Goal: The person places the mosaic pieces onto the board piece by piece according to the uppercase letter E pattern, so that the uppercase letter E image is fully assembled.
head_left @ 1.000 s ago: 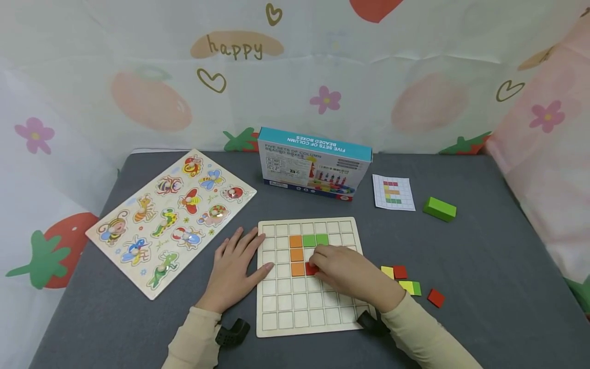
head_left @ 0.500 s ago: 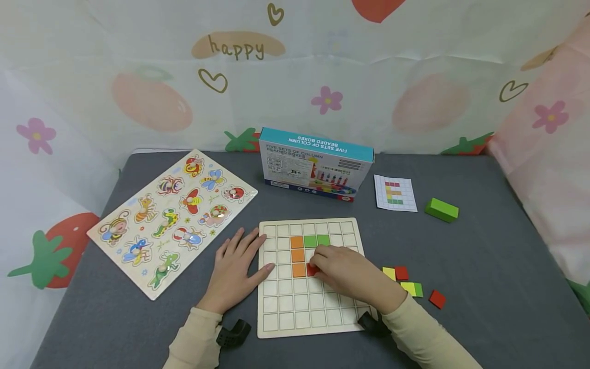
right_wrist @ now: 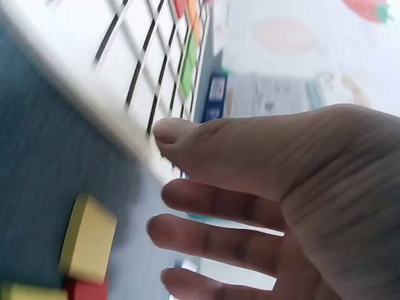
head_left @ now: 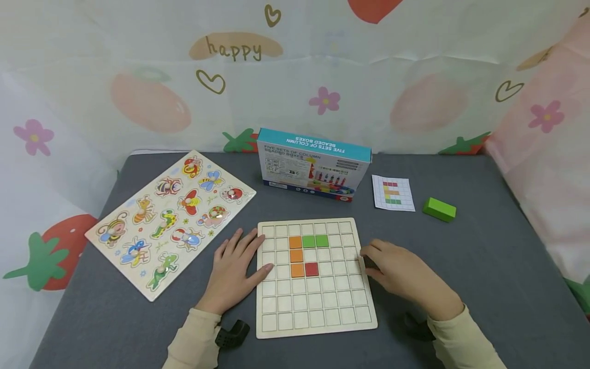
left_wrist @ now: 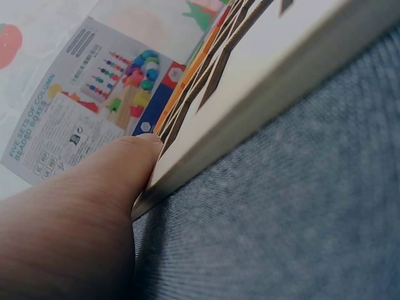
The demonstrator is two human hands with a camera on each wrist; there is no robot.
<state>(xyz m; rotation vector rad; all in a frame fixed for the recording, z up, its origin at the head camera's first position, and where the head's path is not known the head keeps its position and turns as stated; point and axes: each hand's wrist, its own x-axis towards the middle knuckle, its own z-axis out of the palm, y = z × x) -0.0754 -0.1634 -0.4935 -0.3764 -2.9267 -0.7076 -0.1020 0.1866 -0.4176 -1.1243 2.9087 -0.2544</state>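
Observation:
My left hand lies at the left edge of the pale wooden grid board, fingers spread and thumb touching it; in the left wrist view the thumb meets the board's side. Set in the grid are three orange tiles in a column, two green tiles and a red tile. At the board's right edge hovers my right hand, its fingers apart with nothing held in the right wrist view. Below it there are a yellow tile and a red tile, hidden in the head view.
An insect picture puzzle board lies at the left. A blue-topped box stands behind the grid board. To its right lie a small pattern card and a green block on the dark grey tablecloth.
My right hand has let go of the red tile, which stays in its cell beside the lowest orange one. It has moved right, over the loose tiles. My left hand has not moved.

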